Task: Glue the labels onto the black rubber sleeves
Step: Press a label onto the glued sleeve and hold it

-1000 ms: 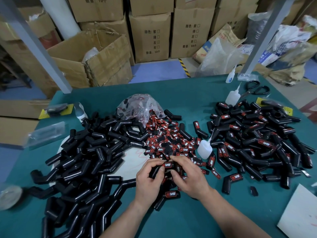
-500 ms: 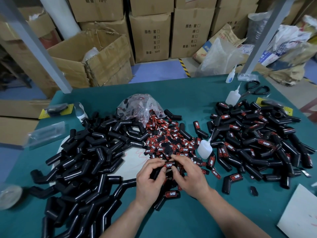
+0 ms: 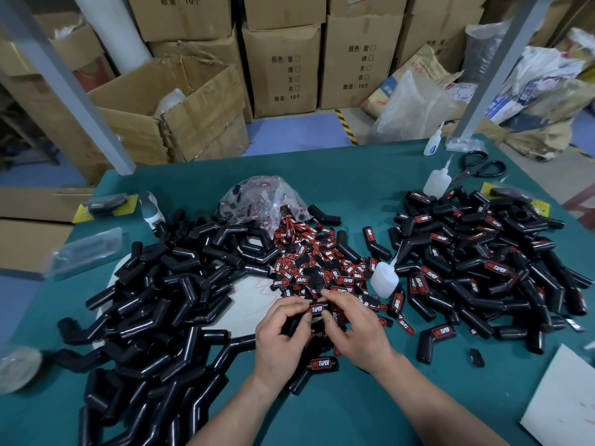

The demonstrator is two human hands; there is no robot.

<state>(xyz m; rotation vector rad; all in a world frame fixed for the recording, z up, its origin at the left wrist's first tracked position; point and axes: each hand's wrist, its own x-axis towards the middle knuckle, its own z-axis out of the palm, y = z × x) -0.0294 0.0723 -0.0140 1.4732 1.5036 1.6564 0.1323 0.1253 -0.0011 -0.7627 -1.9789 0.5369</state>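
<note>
My left hand [image 3: 283,336] grips a black rubber sleeve [image 3: 294,323] near the table's front middle. A red and black TAPER label [image 3: 316,309] sits on that sleeve's upper end. My right hand [image 3: 354,323] pinches the sleeve at the label with thumb and fingertips. A pile of loose labels [image 3: 322,262] lies just beyond my hands. Plain black sleeves [image 3: 167,297] are heaped on the left. Labelled sleeves [image 3: 483,265] are heaped on the right. A small white glue bottle [image 3: 384,280] stands right of the label pile.
A plastic bag [image 3: 260,197] with more labels lies behind the label pile. Another glue bottle [image 3: 436,181] and black scissors [image 3: 479,167] sit at the back right. A white sheet [image 3: 566,400] lies at the front right. Cardboard boxes [image 3: 283,69] stand beyond the green table [image 3: 354,175].
My fingers have shifted slightly on the sleeve and label. The right thumb and fingertips now close on the label's end. Nothing else moved.
</note>
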